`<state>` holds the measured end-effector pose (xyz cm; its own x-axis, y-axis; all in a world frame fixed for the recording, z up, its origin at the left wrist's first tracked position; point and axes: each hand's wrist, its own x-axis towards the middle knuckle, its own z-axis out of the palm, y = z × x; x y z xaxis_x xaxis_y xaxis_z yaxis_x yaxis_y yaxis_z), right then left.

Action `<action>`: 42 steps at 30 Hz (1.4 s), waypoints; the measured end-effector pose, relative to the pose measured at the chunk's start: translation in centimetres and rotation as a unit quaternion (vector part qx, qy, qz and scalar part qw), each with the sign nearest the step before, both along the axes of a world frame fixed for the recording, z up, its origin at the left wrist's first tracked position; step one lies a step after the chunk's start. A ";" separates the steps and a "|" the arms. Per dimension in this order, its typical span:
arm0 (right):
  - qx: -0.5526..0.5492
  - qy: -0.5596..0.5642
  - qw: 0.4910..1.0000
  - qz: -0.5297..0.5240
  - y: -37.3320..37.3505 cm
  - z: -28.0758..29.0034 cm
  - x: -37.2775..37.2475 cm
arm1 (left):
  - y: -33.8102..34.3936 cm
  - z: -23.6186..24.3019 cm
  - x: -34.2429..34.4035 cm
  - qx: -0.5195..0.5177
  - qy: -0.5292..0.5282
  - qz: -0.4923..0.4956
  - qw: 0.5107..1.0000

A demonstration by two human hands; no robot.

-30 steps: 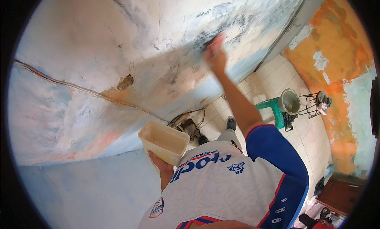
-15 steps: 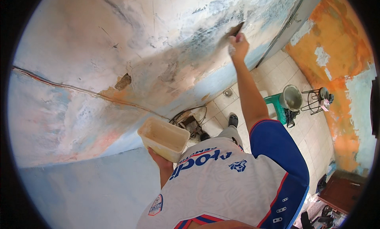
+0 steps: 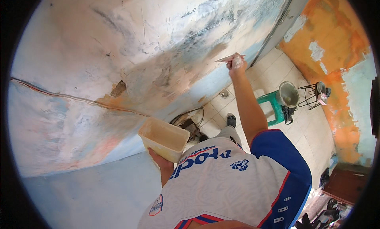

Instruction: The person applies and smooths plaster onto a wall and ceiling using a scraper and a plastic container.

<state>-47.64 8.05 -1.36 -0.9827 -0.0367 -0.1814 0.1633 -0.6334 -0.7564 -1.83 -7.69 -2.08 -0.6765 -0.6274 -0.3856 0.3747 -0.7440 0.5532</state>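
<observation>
My right hand (image 3: pixel 237 63) is stretched out beside the patchy wall (image 3: pixel 170 43), its fingers closed round a putty knife (image 3: pixel 225 59). The thin blade points left, toward the wall; whether it touches, I cannot tell. White smears mark the back of that hand. Near my waist, my left hand (image 3: pixel 161 159) holds a cream plastic tub (image 3: pixel 168 150) from beneath and the side. The tub is tilted, with residue on its inner walls. Grey smudges, scratches and a chipped brown hole (image 3: pixel 118 88) show in the wall.
A cable (image 3: pixel 71 96) runs along the wall. On the tiled floor stand a green stool (image 3: pixel 278 112) with a grey bucket (image 3: pixel 287 94), and a black metal stool (image 3: pixel 310 95). Cables and a dark box (image 3: pixel 189 126) lie by the wall base. An orange peeling wall (image 3: pixel 336 51) rises at right.
My right hand has come down the wall toward me, and the blade has turned to point left. My left hand and the tub stay nearly in place.
</observation>
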 end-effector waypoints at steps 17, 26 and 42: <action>0.099 -0.142 0.976 0.129 1.9 -16.9 -7.5 | 1.9 -0.9 1.0 0.003 -0.054 0.045 0.998; 0.025 0.380 0.899 0.216 0.8 19.7 -8.8 | 3.5 -0.5 -0.9 -0.021 -0.073 0.042 0.996; 0.099 0.104 0.982 0.123 1.3 5.2 -7.1 | 5.7 -1.2 -1.5 -0.002 -0.047 0.043 0.998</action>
